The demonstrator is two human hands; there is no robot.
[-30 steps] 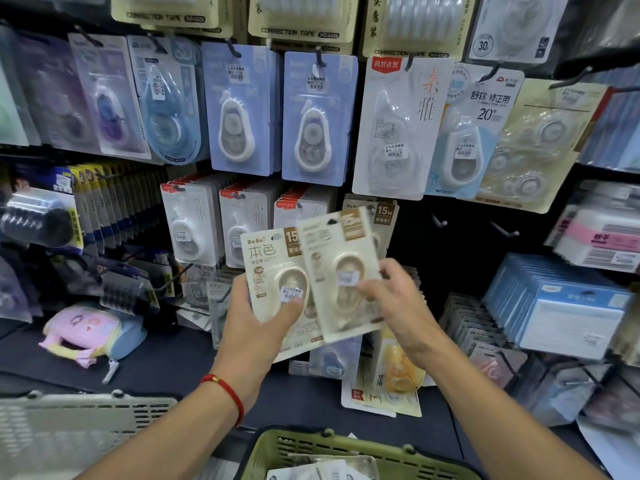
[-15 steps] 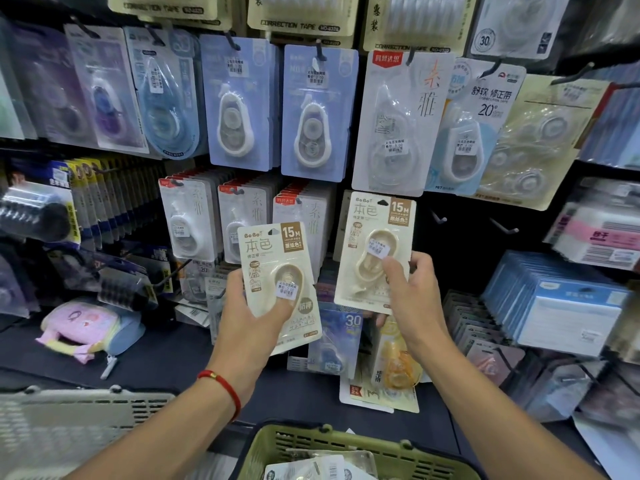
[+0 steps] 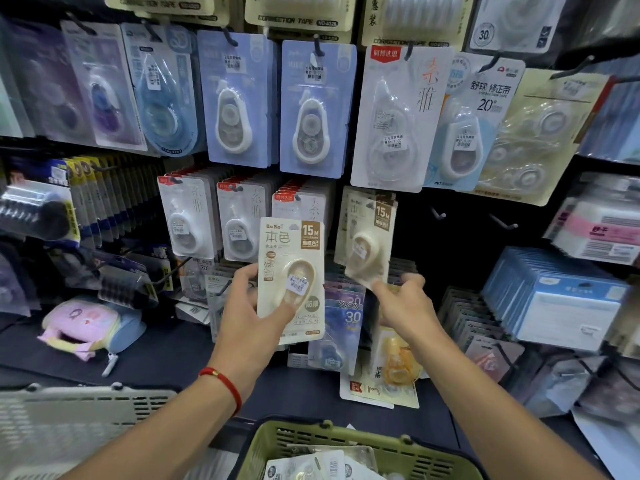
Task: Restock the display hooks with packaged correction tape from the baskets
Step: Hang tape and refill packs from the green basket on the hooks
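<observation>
Since half a second ago your right hand [image 3: 403, 306] has let go of the second cream pack [image 3: 369, 242], which now hangs on its hook in the middle row, slightly tilted and blurred; the hand sits just below it, fingers loosely spread, its grip open and holding nothing. Your left hand [image 3: 249, 317] has carried the cream correction tape pack [image 3: 292, 275] a little to the right and higher; its grip is closed on that pack, thumb pressed on the clear blister and fingers behind the card. That pack is a flat cream card with a brown "15M" corner block, a rounded plastic bubble over a pale oval dispenser, and a small white price sticker on the bubble. To the right of the hung pack two bare hooks [image 3: 504, 221] jut from the dark backboard. Left of it stand three tight rows of white packs with red tabs [image 3: 239, 223], and above hang two glossy blue carded packs [image 3: 277, 105]. Behind your hands, loose packs lean on the dark counter [image 3: 166, 362], among them a blue pack marked 30 [image 3: 341, 336] and one with an orange dispenser [image 3: 394, 365]. A soft pink and blue pouch [image 3: 88, 325] lies at left. A slotted olive-green basket [image 3: 277, 445] holding more packs sits at the bottom edge, with a grey basket [image 3: 69, 427] beside it.
</observation>
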